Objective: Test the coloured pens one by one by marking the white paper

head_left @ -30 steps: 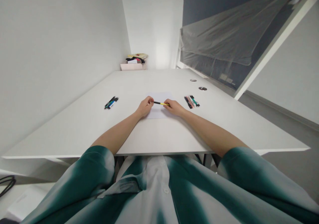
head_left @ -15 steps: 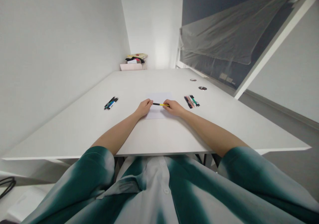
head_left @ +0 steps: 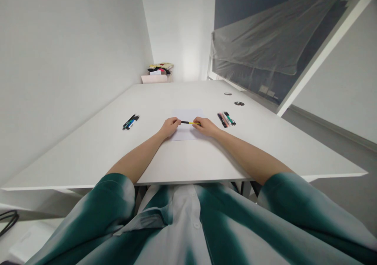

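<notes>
Between my two hands a black and yellow pen [head_left: 189, 122] lies level over a white sheet of paper [head_left: 186, 135]. My left hand [head_left: 171, 127] pinches its black end with closed fingers. Around the yellow end, my right hand [head_left: 204, 126] is closed, hiding that tip. Both forearms reach in over the near edge of the table. To the left sits a small group of black and blue pens [head_left: 130, 122]. On the right, beside my right hand, several pens [head_left: 226, 119] in black, pink, white and green lie side by side.
The white table [head_left: 188, 162] runs back to a wall. At its far end are a pink box [head_left: 154, 79] and piled items. Two round metal discs [head_left: 239, 103] are set at the right. A dark board [head_left: 253, 41] under plastic film leans over the right edge.
</notes>
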Action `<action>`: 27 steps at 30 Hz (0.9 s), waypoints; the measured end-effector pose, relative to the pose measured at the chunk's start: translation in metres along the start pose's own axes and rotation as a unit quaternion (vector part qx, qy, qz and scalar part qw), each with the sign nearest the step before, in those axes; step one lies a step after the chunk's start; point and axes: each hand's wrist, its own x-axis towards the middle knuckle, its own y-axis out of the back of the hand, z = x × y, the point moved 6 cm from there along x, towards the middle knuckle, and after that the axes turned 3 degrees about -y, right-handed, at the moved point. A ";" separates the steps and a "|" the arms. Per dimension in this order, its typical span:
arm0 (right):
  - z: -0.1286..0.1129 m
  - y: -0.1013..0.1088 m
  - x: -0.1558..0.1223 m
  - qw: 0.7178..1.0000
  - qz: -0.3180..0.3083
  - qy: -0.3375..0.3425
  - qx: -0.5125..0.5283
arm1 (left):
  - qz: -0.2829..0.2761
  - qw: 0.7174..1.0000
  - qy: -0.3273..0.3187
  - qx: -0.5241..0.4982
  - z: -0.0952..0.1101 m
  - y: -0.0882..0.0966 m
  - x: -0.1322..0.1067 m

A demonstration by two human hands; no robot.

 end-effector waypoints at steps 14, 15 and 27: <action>0.001 -0.001 0.001 1.000 -0.005 -0.012 -0.008 | 0.001 0.999 0.018 -0.044 -0.001 0.000 0.003; 0.001 -0.001 0.001 1.000 -0.004 -0.012 -0.006 | -0.004 0.999 0.027 -0.042 0.000 0.000 0.002; 0.000 0.000 -0.001 1.000 -0.002 -0.010 -0.003 | -0.003 0.996 0.004 -0.090 0.006 -0.001 0.002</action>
